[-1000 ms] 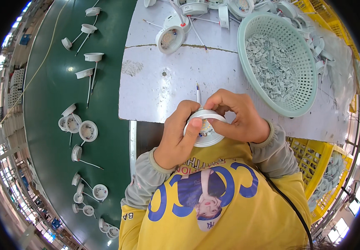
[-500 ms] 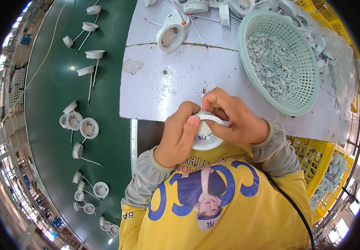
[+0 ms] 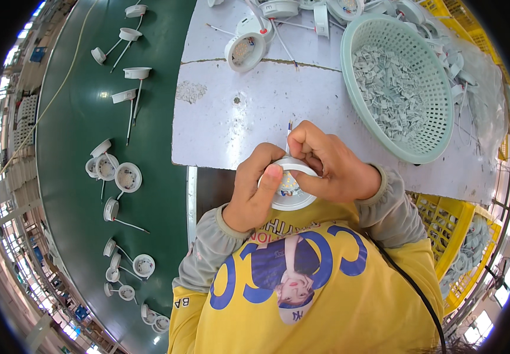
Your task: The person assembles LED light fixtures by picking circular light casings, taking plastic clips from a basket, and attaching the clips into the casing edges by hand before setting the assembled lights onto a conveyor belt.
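A round white LED downlight (image 3: 295,201) with small yellow chips inside is held between both hands, just off the table's near edge. My left hand (image 3: 256,187) grips its left rim, thumb laid over the front. On the other side, my right hand (image 3: 333,163) pinches the upper right of the rim with thumb and fingers. A short cable (image 3: 290,131) with coloured wire ends sticks up beside my right fingers. Whether the right fingers also hold a small part is hidden.
A pale green basket (image 3: 349,76) of small white clips stands on the white table (image 3: 219,130), near more downlights (image 3: 247,52). To the left, a green conveyor belt (image 3: 78,218) carries several downlights with cables. Yellow crates (image 3: 443,227) stand at the right.
Both hands keep their hold on the downlight, with only a slight shift of the right fingers. The view has moved a little; the table and belt items appear slightly displaced.
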Action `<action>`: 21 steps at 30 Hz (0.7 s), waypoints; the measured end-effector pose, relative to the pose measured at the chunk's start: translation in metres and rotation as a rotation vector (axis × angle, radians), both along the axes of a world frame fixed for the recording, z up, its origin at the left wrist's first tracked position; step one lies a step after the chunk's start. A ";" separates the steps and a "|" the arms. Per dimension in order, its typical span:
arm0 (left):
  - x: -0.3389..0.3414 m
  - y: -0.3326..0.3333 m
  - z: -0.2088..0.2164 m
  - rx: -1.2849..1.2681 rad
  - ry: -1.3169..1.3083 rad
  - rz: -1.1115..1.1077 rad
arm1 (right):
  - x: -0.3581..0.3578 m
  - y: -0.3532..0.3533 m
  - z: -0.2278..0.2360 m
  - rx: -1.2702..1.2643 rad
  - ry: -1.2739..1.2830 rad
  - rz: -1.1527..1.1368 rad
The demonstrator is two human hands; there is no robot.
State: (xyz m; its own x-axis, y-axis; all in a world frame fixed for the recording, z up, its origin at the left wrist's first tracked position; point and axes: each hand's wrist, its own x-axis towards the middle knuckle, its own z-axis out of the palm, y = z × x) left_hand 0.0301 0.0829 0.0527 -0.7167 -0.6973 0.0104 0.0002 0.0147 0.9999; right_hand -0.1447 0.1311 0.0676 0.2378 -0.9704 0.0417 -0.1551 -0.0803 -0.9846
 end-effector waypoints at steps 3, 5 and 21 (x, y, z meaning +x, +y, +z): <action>0.000 0.002 -0.004 0.011 0.024 0.027 | 0.002 0.000 -0.004 0.036 -0.057 0.002; 0.001 0.003 -0.005 0.005 0.017 0.042 | 0.002 -0.001 -0.005 0.053 -0.059 0.010; 0.000 0.016 -0.017 -0.018 -0.040 0.195 | 0.007 0.005 -0.023 0.093 -0.111 -0.138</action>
State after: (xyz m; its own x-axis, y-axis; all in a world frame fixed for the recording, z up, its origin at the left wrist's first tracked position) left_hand 0.0302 0.0991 0.0356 -0.5680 -0.8230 -0.0014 -0.0439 0.0285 0.9986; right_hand -0.1379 0.1357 0.0444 0.1008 -0.9944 -0.0314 -0.0487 0.0266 -0.9985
